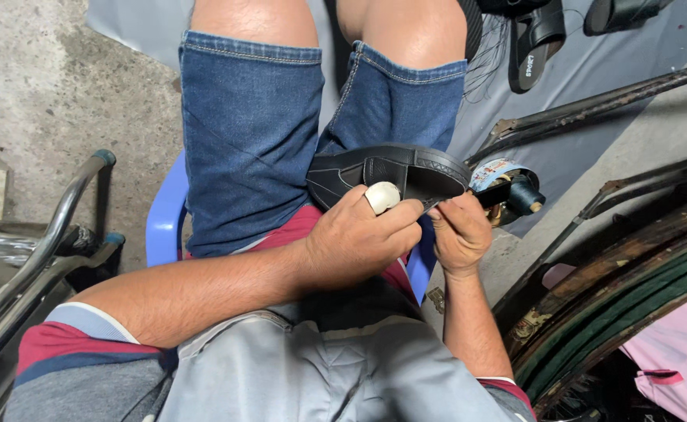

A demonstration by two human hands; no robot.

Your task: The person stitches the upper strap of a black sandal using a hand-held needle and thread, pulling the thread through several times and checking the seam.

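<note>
A rough grey concrete floor (38, 94) spreads under a blue plastic chair (163, 223), with dark metal rods (593, 105) slanting across on the right. The seated person rests a black slip-on rubber shoe (386, 173) on the lap against the denim shorts (257, 148), likely to keep it steady. The left hand (355, 238) clasps the shoe's near edge, a white covering on one fingertip (382, 197), perhaps as protection. The right hand (459, 233) pinches at the shoe's rim, fingers closed together; what they grip is too small to tell. A dark thread spool (523, 195) lies just beyond it.
</note>
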